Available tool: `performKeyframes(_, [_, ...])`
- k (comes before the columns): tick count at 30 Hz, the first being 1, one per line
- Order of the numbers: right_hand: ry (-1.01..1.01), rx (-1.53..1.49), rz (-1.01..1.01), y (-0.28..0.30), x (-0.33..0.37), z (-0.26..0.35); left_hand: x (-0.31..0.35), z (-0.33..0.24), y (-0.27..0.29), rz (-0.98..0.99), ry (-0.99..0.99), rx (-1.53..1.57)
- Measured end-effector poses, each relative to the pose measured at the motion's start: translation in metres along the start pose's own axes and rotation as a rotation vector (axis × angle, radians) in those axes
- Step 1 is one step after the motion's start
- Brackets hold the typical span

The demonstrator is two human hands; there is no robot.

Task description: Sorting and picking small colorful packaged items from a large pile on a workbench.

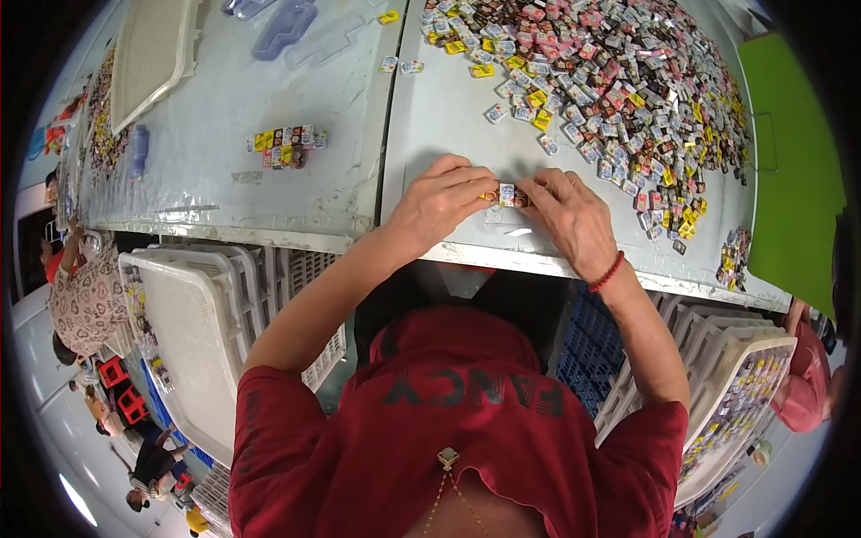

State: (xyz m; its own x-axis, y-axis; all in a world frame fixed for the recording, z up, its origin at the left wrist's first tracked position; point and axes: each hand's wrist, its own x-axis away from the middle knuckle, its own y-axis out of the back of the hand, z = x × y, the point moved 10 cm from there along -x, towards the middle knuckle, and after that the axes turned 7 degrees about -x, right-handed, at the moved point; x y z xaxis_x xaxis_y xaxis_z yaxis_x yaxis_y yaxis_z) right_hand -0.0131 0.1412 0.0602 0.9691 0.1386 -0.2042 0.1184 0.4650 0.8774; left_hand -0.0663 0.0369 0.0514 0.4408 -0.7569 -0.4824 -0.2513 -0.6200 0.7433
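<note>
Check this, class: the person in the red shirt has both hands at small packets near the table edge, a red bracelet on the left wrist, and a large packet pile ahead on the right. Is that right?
The wrist is wrong: the head view shows the red bracelet on the wrist of the right hand. The rest stands.

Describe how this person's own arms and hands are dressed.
Both arms wear short, dark red sleeves; the left sleeve carries darker printing, while the right sleeve looks plain. A red beaded bracelet circles the right wrist. The left grip and right grip are ungloved hands.
</note>
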Motion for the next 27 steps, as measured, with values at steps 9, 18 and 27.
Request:
performKeyframes(9, [-0.031,-0.09,-0.112,-0.007,0.007,-0.014,0.008,0.001,-0.015,-0.035,0.067,0.013])
performKeyframes(18, [-0.125,-0.141,-0.251,-0.002,0.012,-0.022,0.02,0.003,-0.014,-0.139,0.144,-0.064])
performKeyframes(27, [-0.051,0.03,-0.354,-0.008,0.034,-0.005,0.021,-0.016,-0.032,0.178,0.06,-0.32])
